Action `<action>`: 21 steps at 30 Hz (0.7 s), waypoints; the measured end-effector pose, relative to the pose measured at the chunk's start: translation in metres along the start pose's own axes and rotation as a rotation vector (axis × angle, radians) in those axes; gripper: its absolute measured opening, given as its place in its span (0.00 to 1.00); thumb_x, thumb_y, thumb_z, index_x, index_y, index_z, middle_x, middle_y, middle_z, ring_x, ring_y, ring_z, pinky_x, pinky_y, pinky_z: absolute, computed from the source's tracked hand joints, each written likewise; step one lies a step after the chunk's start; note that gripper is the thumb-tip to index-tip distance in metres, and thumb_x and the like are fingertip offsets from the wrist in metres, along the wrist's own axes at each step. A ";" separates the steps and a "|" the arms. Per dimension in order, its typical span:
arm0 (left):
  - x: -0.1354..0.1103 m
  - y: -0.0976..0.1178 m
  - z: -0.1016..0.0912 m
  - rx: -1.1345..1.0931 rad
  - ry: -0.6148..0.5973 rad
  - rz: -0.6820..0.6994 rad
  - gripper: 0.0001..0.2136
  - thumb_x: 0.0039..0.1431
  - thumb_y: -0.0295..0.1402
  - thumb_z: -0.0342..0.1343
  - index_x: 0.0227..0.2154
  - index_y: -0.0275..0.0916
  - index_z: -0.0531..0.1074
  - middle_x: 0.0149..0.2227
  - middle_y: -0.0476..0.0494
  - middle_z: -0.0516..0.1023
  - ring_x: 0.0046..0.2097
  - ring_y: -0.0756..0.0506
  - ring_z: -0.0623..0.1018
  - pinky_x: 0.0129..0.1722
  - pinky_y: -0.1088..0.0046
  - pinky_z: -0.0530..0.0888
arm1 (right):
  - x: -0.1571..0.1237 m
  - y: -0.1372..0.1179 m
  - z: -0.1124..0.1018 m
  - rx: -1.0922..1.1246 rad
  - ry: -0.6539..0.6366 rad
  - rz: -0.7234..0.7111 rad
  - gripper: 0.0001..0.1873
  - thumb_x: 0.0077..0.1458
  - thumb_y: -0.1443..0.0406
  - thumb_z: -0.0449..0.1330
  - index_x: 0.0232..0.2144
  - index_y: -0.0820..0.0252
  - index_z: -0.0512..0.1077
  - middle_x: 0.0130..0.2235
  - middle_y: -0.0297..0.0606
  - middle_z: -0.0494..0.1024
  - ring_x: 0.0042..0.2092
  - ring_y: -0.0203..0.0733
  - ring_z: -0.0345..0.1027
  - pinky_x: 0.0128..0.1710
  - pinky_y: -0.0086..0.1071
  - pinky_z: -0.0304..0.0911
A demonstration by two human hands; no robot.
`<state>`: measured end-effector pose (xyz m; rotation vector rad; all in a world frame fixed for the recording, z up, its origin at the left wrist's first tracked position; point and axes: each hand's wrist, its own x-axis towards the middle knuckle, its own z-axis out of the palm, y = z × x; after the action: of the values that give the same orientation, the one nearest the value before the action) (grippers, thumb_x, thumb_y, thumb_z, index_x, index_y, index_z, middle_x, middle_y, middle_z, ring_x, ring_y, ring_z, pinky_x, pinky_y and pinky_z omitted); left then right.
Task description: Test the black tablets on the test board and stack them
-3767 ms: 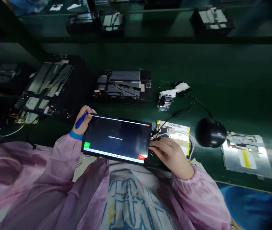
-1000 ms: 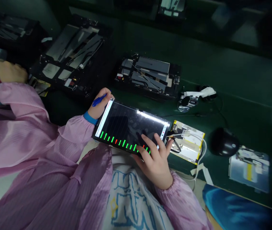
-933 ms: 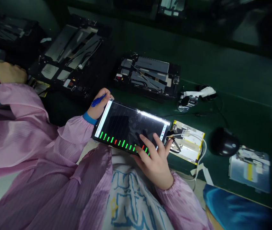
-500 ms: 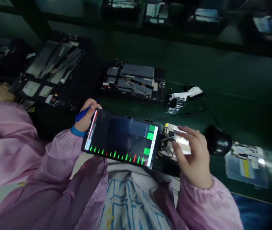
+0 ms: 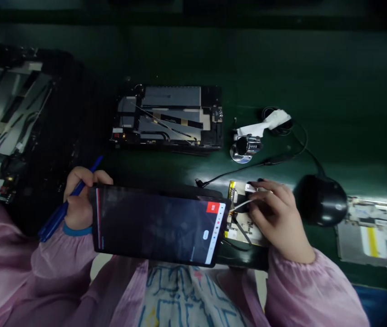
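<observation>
A dark tablet (image 5: 156,225) with a red button near its right edge lies in front of me. My left hand (image 5: 79,200) grips the tablet's left edge and also holds a blue pen (image 5: 66,206) between its fingers. My right hand (image 5: 277,218) rests just right of the tablet, fingers curled over a yellow-edged board (image 5: 237,222) and pinching a thin white cable there. A dark cable runs from that board toward the tablet's right edge.
An opened tablet chassis (image 5: 168,116) lies behind on the green bench (image 5: 333,91). Stacked open chassis (image 5: 9,118) sit at left. A metal hand counter (image 5: 244,147), a black cable (image 5: 248,168), a black round device (image 5: 321,200) and a silver module (image 5: 372,231) are at right.
The tablet's green bars have gone and the screen is mostly dark with one red button. My right hand left the screen and now sits on the board to the right. The view shifted left.
</observation>
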<state>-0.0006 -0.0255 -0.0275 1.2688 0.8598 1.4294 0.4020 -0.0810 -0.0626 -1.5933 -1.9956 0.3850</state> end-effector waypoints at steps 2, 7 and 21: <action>-0.001 -0.001 -0.001 -0.005 0.028 -0.018 0.25 0.46 0.58 0.61 0.31 0.38 0.67 0.27 0.40 0.76 0.21 0.46 0.73 0.16 0.73 0.70 | 0.000 -0.001 -0.002 -0.023 0.044 -0.004 0.01 0.54 0.66 0.57 0.32 0.57 0.68 0.44 0.45 0.74 0.53 0.56 0.66 0.51 0.54 0.60; -0.004 0.002 0.002 0.020 0.017 -0.093 0.23 0.52 0.56 0.57 0.32 0.39 0.65 0.29 0.42 0.75 0.23 0.47 0.73 0.18 0.74 0.70 | -0.001 0.000 -0.004 -0.132 0.297 0.081 0.02 0.51 0.66 0.60 0.27 0.57 0.69 0.40 0.43 0.73 0.46 0.52 0.68 0.48 0.50 0.63; -0.011 0.003 0.006 0.038 0.011 -0.210 0.20 0.55 0.52 0.57 0.32 0.40 0.60 0.28 0.50 0.67 0.24 0.52 0.65 0.23 0.76 0.64 | -0.005 0.006 0.002 -0.241 0.489 0.153 0.12 0.51 0.59 0.61 0.27 0.61 0.79 0.25 0.37 0.69 0.25 0.39 0.64 0.25 0.33 0.61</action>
<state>0.0045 -0.0375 -0.0265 1.1627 1.0011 1.2588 0.4062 -0.0845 -0.0685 -1.7836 -1.5936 -0.1883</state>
